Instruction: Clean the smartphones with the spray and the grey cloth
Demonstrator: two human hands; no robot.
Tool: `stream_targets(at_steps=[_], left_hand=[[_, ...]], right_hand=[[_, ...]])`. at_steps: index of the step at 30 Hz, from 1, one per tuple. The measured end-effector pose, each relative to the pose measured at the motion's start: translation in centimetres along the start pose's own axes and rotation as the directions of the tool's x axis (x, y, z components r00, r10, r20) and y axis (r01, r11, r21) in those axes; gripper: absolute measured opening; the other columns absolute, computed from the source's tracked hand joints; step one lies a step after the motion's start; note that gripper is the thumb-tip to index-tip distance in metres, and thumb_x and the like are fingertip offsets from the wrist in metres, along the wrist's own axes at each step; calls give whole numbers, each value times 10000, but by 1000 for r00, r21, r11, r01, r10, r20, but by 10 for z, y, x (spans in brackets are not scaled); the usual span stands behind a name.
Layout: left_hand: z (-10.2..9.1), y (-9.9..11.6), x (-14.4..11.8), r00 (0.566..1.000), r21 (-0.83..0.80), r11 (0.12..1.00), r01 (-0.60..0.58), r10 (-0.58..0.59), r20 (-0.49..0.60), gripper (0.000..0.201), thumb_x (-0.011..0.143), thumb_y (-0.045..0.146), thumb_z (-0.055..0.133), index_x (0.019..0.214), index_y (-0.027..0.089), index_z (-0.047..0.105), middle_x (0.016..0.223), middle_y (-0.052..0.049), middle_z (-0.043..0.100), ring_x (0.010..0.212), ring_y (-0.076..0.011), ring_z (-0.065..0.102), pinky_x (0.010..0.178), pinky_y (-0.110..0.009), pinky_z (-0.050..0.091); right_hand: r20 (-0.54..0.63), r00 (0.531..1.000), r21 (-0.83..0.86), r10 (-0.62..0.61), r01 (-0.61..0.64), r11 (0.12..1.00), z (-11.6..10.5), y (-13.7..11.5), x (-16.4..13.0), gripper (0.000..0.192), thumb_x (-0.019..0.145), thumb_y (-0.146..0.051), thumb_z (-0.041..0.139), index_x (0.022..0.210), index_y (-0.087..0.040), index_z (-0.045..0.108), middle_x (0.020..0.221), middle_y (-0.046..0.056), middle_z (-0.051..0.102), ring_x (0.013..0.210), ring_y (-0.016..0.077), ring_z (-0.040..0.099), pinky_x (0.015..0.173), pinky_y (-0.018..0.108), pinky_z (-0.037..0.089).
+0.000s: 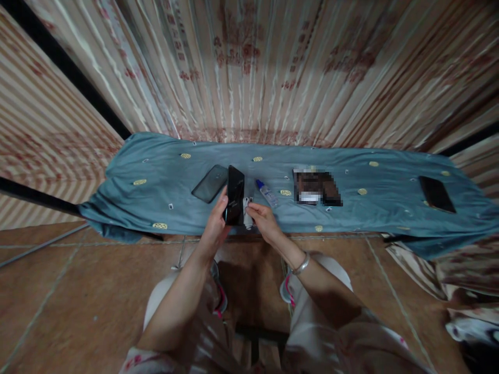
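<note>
My left hand (217,221) is closed around a glossy black phone (235,195), tilted up above the near edge of the cloth. Beside it, my right hand (265,221) pinches a small white bundle that looks like a coiled cable (247,214). The bundle hangs close to the phone's right side; whether the two touch I cannot tell. Behind the phone, a dark translucent phone case (210,184) lies flat on the cloth. To the right of my hands rests a small clear bottle (268,195) with a blue cap.
A blue-green cloth (249,148) with yellow pineapple prints covers the long narrow surface. Farther right lie a pixelated brown item (317,187) and a dark flat phone-like object (437,194). Patterned curtains (249,78) hang behind, with black poles (70,72) at the sides.
</note>
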State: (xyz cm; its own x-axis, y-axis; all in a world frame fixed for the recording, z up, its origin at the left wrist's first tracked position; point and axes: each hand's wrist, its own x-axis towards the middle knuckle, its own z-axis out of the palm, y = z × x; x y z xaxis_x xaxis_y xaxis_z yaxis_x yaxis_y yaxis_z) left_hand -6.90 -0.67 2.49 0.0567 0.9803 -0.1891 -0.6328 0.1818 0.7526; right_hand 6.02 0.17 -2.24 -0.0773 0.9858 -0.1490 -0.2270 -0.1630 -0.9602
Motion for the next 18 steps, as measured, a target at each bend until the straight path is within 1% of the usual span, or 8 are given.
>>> stream_targets(at_steps=[3, 5, 9, 12, 15, 17, 18], left_hand=[[0, 5, 0, 997, -36, 996, 78, -79, -25, 530, 821, 275, 660, 1341, 246, 564, 1251, -33, 692, 1217, -228, 606, 1077, -374, 433], [-2, 8, 1, 994, -63, 993, 98, -101, -44, 536, 809, 242, 670, 1334, 247, 562, 1182, -34, 721, 1161, -231, 639, 1050, -390, 455], [-4, 11, 3, 995, -94, 992, 88, -92, -39, 501, 807, 237, 673, 1299, 226, 580, 1093, -37, 745, 1103, -234, 666, 1007, -396, 481], [-5, 13, 4, 997, -76, 994, 76, -77, -17, 566, 778, 236, 707, 1323, 238, 556, 1082, -37, 747, 1081, -227, 673, 986, -385, 488], [-6, 14, 4, 999, -51, 998, 42, -42, 5, 673, 744, 234, 746, 1373, 265, 507, 1083, -33, 745, 1051, -208, 681, 966, -366, 490], [-8, 15, 5, 1000, -37, 999, 24, -24, 15, 744, 712, 238, 777, 1394, 276, 481, 1053, -29, 749, 1004, -200, 692, 939, -361, 500], [-9, 16, 6, 1000, -30, 999, 16, -16, 14, 769, 695, 238, 791, 1396, 278, 478, 1027, -25, 752, 971, -198, 699, 922, -360, 506]], right_hand=[[37, 999, 11, 19, -19, 1000, -4, -3, 2, 335, 641, -505, 758, 751, -194, 698, 623, -36, 640, 555, 100, 507, 536, 214, 385], [53, 998, 18, 27, -28, 999, -6, -3, 3, 322, 646, -498, 761, 737, -196, 696, 616, -37, 632, 567, 102, 513, 550, 216, 386], [63, 996, 72, 66, -71, 995, -8, -4, 5, 291, 637, -466, 774, 708, -196, 691, 604, -44, 619, 543, 90, 494, 538, 210, 375], [102, 987, 150, 120, -134, 979, -8, -6, 4, 272, 620, -422, 794, 725, -189, 701, 609, -46, 629, 528, 79, 497, 532, 200, 388], [145, 975, 206, 171, -199, 958, -6, -9, 1, 261, 632, -379, 798, 776, -179, 711, 654, -31, 662, 551, 88, 542, 571, 212, 453], [166, 966, 219, 198, -232, 948, -5, -10, -2, 220, 665, -351, 780, 770, -174, 703, 673, -16, 676, 565, 103, 575, 618, 245, 506], [169, 967, 210, 192, -226, 951, -4, -10, -3, 189, 689, -337, 761, 758, -173, 697, 673, -8, 679, 567, 112, 588, 630, 261, 523]])
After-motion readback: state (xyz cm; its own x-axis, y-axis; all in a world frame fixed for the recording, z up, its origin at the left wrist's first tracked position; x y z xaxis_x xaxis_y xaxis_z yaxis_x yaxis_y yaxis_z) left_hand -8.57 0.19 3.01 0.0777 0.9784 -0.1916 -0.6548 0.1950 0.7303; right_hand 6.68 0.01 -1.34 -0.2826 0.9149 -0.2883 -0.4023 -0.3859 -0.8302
